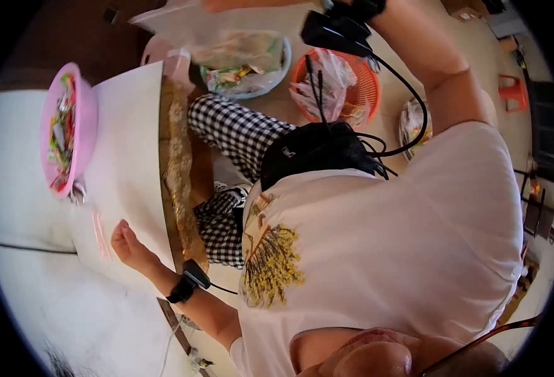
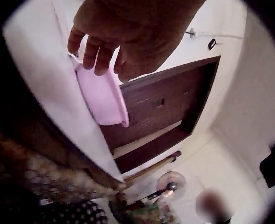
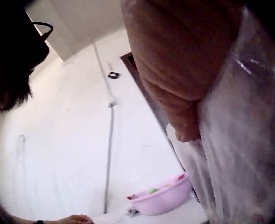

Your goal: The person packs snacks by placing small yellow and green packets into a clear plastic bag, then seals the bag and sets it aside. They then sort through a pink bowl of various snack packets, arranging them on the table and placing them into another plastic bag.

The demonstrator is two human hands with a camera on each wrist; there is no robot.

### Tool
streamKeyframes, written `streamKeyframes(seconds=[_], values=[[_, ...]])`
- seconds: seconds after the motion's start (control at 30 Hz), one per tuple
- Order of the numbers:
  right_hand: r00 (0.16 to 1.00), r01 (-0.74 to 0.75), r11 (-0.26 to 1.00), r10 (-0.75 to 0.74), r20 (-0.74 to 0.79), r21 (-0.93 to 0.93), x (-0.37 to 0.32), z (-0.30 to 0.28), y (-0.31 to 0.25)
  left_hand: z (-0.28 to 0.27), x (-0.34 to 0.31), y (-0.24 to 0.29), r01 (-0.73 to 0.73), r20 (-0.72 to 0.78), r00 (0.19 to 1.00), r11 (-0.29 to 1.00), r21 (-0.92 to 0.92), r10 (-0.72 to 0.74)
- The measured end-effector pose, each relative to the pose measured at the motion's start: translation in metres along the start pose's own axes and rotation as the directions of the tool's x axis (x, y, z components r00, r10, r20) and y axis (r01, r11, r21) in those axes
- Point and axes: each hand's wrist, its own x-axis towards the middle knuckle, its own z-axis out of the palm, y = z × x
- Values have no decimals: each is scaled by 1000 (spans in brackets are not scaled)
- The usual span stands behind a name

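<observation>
My right hand (image 3: 184, 60) grips a clear plastic bag (image 3: 249, 158), which hangs down beside the fingers in the right wrist view. In the head view that hand is mostly cut off by the top edge, and the bag (image 1: 176, 22) spreads out next to it. Over the white table (image 1: 129, 144), my left hand (image 1: 129, 248) holds nothing, its fingers loosely bent. A pink-and-white strip (image 1: 100, 235) lies close to the left fingertips. Farther along stands a pink basin (image 1: 87, 125) filled with small colourful packets.
A light-blue basket (image 1: 286, 60) with bagged packets and an orange basket (image 1: 368, 81) with plastic bags stand on the floor beside the legs. Black cables (image 1: 415, 135) run from the right wrist to a black waist pouch (image 1: 308, 151). A red stool (image 1: 512, 93) is farther off.
</observation>
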Motion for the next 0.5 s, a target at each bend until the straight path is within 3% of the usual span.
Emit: streamKeyframes(seconds=[0.03,0.07,0.13,0.2,0.27,0.33,0.43,0.5], values=[[999,-42,995,41,-3,-89,-24,-4,17,1,-2,-18,-57,44,998,994,96,53],[997,-78,983,77,-11,-169,-50,-5,40,4,-5,-28,1,39,999,973,230,-10],[932,-360,905,360,-42,-227,-111,-5,65,16,-15,-41,-75,19,997,926,371,73],[912,-410,851,396,-110,-328,-174,5,120,18,-17,-46,-216,57,976,878,426,212],[819,-574,738,517,-250,-354,-231,16,126,20,-20,-43,-289,73,955,841,457,288],[632,-771,564,733,-252,-294,-273,26,132,23,-20,-37,-302,77,950,835,460,302],[410,-897,333,872,-266,-290,-339,60,156,23,-18,-37,-314,81,943,779,543,323],[210,-966,153,933,-291,-209,-376,86,167,20,-17,-38,-350,94,928,758,551,360]])
